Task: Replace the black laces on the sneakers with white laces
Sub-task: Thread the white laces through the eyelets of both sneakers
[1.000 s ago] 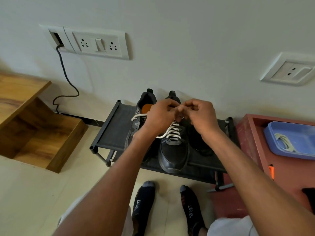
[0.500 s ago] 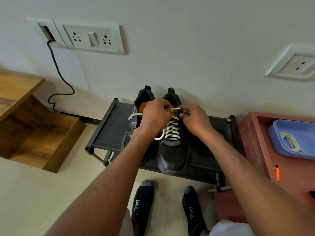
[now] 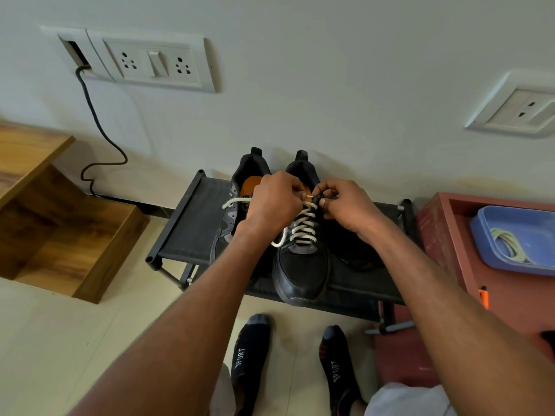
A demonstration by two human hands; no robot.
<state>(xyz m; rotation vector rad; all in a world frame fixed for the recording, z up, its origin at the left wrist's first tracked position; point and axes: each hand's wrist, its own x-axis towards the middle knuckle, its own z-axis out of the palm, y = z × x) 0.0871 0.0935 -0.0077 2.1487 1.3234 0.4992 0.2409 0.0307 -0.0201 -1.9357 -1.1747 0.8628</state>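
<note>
Item: pair of black sneakers, set side by side on a low black rack [image 3: 192, 223] against the wall, heels toward the wall, toes toward the person; each shoe's long axis ran from wall to viewer, roughly square to the rack's front edge. Right-hand sneaker [image 3: 301, 265]: white lace [image 3: 304, 225] crossed in rows up the front, the rows lying across the shoe's length and climbing toward the ankle opening. Left-hand sneaker [image 3: 240, 205]: largely hidden behind the forearm; orange insole showing, a white lace end trailing over its side. Left hand [image 3: 274, 202]: fingers curled, pinching the lace tip at the top of the lacing. Right hand [image 3: 345, 205]: fingers curled at the top eyelet on the shoe's far side, apparently steadying that edge; whether it pinched the lace or only the eyelet flap could not be told. Judged purpose: both hands met at the uppermost eyelets because the lace was being fed through the last holes, one hand guiding the tip, the other holding the opening firm. Shoes judged to have been kept on the rack to bring them within reach and stop them sliding. Dark heap [image 3: 357, 259] on the rack, right of the shoes, possibly the removed black laces; not certain. Blue tray [image 3: 486, 235] on a red box, far right, held a coil of pale cord.
</note>
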